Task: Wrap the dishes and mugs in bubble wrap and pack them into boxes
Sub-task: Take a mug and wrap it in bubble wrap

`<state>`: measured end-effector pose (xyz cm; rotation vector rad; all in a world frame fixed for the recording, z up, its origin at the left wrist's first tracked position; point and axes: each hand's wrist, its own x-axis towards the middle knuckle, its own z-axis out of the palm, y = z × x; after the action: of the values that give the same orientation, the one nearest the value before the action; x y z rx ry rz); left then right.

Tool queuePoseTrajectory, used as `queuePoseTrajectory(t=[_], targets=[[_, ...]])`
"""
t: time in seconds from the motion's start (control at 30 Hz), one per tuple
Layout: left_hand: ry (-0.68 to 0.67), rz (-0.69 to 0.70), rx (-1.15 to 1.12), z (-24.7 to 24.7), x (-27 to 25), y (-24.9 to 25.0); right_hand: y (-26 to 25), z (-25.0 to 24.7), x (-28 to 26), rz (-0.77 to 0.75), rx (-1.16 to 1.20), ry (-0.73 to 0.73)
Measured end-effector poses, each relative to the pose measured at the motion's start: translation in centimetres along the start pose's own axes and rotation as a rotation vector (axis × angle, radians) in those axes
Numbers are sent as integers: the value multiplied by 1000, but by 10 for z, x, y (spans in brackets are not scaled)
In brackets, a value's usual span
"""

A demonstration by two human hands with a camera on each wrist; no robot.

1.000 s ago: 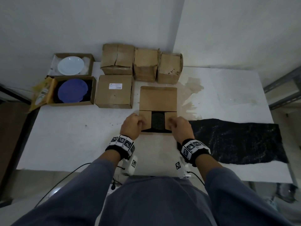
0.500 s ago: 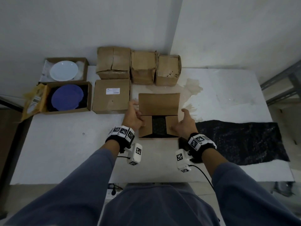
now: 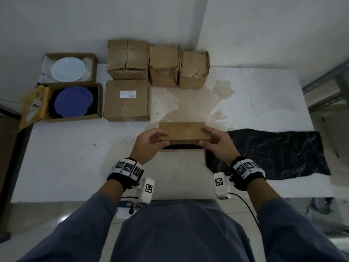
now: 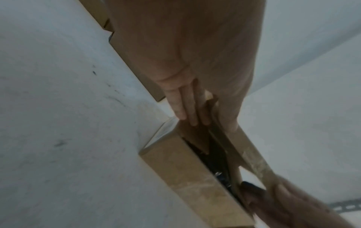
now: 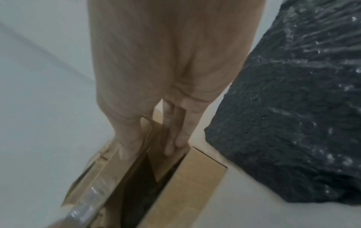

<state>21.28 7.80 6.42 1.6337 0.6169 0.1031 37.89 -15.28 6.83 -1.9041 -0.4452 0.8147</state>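
Note:
A small cardboard box (image 3: pixel 184 148) stands in the middle of the table, in front of me. Its far lid flap (image 3: pixel 184 134) is folded down over most of the opening; a dark slit (image 3: pixel 181 147) remains at the near edge. A dark bubble-wrapped item lies inside, mostly hidden. My left hand (image 3: pixel 164 138) pinches the flap's left end, thumb on top. My right hand (image 3: pixel 204 136) pinches the right end. In the left wrist view my fingers (image 4: pixel 187 108) push a side flap inward. In the right wrist view my fingers (image 5: pixel 175 135) do the same on the other side.
A sheet of black bubble wrap (image 3: pixel 273 152) lies right of the box. At the back left, a blue plate (image 3: pixel 73 102) and a white plate (image 3: pixel 68 69) sit in open boxes. Closed boxes (image 3: pixel 127 100) (image 3: pixel 164 65) stand behind. The table (image 3: pixel 66 157) has a wet stain.
The far lid flap lay open away from me; both hands have pulled it over the opening. Before, my hands pressed the two side flaps down.

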Motion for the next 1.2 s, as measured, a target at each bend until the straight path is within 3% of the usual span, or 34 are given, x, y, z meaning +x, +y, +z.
queuePoseTrajectory(t=[0.33,0.5,0.8,0.93,1.07,1.13,1.2], targets=[[152,231,348,8,-8,-18,15,10,-5,-111,-250,127],[179,243,410,13,-7,-24,21,15,-3,-166,-430,156],[205,265,523,11,-6,-30,26,18,-8,-242,-509,225],[241,325,770,8,-6,-28,26,19,-8,-273,-611,276],[84,426,983,16,17,-12,11,34,12,-309,-803,301],[-102,428,988,23,34,-11,3,46,26,-320,-836,256],[-187,424,988,29,44,-15,-2,59,35,-314,-839,173]])
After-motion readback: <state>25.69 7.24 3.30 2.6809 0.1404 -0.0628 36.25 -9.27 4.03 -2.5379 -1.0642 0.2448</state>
